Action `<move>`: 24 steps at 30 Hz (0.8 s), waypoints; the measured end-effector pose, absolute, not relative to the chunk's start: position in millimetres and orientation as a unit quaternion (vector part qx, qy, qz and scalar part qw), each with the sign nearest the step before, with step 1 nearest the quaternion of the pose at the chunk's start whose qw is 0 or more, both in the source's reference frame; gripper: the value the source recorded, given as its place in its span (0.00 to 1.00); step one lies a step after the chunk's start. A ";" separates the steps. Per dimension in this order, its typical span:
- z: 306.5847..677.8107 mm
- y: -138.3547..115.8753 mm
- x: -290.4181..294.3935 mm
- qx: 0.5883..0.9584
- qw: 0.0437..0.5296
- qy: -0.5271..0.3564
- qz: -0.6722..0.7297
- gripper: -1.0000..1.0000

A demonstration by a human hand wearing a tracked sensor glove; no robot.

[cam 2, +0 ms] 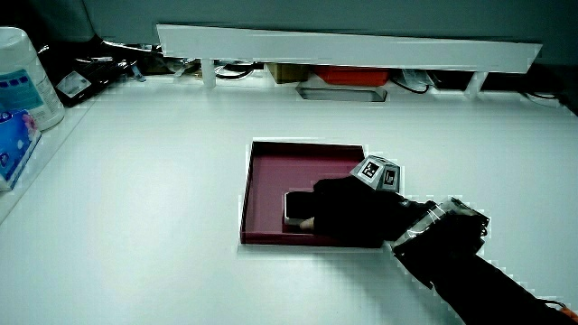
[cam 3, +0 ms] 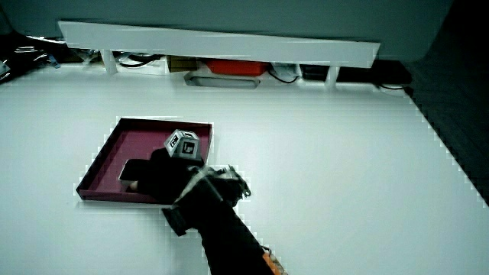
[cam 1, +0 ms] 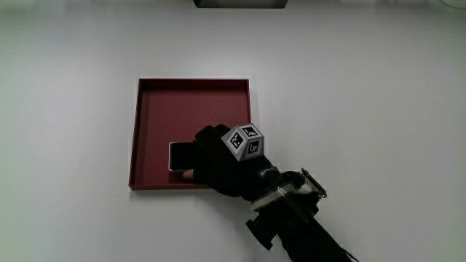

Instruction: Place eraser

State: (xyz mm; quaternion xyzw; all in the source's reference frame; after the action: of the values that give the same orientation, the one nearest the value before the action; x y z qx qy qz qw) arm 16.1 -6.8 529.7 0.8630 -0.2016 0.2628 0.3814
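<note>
Black glove first, since it's nearest: the forearm [cam 1: 302, 222] is seen coming in from the person's edge of the table [cam 1: 378, 109], and the hand [cam 1: 222, 164] is laid over the near wall of a dark red tray [cam 1: 193, 84]. The small patterned cube [cam 1: 245, 140] is carried on the back of the hand. The fingers are curled down onto a dark, flat rectangular thing with a pale edge, which is taken to be the eraser [cam 1: 179, 156]; it looks clamped from above, with a bare fingertip-like spot shown at its near edge. The eraser is found inside the tray, in the part of it nearest the person, and whether it's flat on the tray floor or a touch lifted can't be told.

In the main view only the tray, hand and plain white table are shown, so not much else is given there. The eraser's pale end [cam 2: 291, 208] is shown more clearly in a side view, while it's mostly hidden by the glove elsewhere [cam 3: 131, 171].

Farther off, a low white partition [cam 2: 343, 45] is shown in both side views, with some clutter tucked under it. A white tub [cam 2: 23, 77] and a blue packet [cam 2: 13, 144] at the table's edge are caught in one side view only.
</note>
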 end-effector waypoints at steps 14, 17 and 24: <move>533.5 -6.3 18.9 0.861 0.389 -0.188 0.267 0.29; 536.3 -6.0 20.8 0.861 0.389 -0.185 0.271 0.25; 537.4 -6.7 29.1 0.851 0.390 -0.179 0.302 0.15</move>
State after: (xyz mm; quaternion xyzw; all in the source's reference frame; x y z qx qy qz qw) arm 29.1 -6.7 537.4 0.8514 -0.1791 0.3017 0.3900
